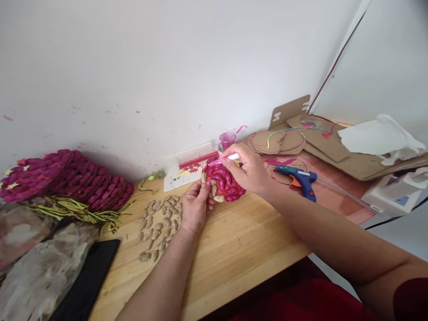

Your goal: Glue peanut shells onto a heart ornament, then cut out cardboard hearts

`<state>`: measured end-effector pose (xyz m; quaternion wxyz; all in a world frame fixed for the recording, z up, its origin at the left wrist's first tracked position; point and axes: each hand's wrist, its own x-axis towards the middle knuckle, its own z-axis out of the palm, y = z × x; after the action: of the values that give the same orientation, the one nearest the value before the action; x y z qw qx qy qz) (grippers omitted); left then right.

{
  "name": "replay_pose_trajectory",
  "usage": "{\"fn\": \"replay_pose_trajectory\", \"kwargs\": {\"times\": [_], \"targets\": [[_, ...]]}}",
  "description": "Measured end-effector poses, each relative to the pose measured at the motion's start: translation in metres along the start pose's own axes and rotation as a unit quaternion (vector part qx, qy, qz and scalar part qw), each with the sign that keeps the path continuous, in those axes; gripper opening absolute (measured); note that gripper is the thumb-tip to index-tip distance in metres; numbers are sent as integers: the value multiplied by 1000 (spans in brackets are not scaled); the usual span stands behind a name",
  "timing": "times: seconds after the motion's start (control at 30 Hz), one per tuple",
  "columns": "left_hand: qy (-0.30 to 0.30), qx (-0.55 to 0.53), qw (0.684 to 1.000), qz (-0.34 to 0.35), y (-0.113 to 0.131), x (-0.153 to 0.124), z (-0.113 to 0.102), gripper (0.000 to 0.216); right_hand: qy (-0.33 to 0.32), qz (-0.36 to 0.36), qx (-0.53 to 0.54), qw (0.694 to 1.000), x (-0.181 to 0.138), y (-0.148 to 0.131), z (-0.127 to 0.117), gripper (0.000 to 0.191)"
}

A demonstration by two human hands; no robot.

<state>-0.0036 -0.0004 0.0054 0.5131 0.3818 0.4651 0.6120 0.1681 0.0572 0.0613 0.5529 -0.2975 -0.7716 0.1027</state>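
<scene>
My left hand (196, 204) grips the lower left edge of a peanut-covered craft piece (224, 179), thumb on top. Most of its peanut shells are wet magenta; several along the left and bottom edge are still bare tan. In my right hand (250, 170), pinched between thumb and fingers, is a paintbrush with a white handle (234, 156). Its pink tip touches shells at the upper left of the piece. Behind my right hand stands a clear cup of magenta paint (228, 140). Loose peanuts (166, 221) lie on the table left of my left hand.
Finished magenta pieces (90, 178) are stacked at left beside yellow-green cords (76, 209) and plastic bags (43, 267). A blue glue gun (302, 180) lies at right, near cardboard cutouts (267, 141). Star shapes (194, 168) rest on white paper against the wall.
</scene>
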Motion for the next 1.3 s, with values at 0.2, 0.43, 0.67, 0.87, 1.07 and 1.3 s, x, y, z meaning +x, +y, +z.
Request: {"fn": "replay_pose_trajectory", "kwargs": {"times": [0.2, 0.43, 0.67, 0.87, 1.07, 1.3], "targets": [[-1, 4, 1000, -3, 1, -1, 1, 42, 4, -5, 3, 1000, 1, 0, -1, 17], [-3, 5, 1000, -1, 1, -1, 1, 43, 12, -11, -2, 1000, 1, 2, 0, 14], [2, 4, 1000, -8, 1, -2, 2, 43, 13, -9, 1, 1000, 0, 0, 0, 14], [10, 5, 1000, -14, 2, -1, 2, 45, 11, -17, -6, 1000, 1, -1, 0, 15], [10, 4, 1000, -10, 2, -1, 2, 46, 8, -6, 1, 1000, 0, -3, 1, 16], [8, 15, 1000, -1, 1, -1, 1, 44, 15, -15, 2, 1000, -1, -4, 1, 17]]}}
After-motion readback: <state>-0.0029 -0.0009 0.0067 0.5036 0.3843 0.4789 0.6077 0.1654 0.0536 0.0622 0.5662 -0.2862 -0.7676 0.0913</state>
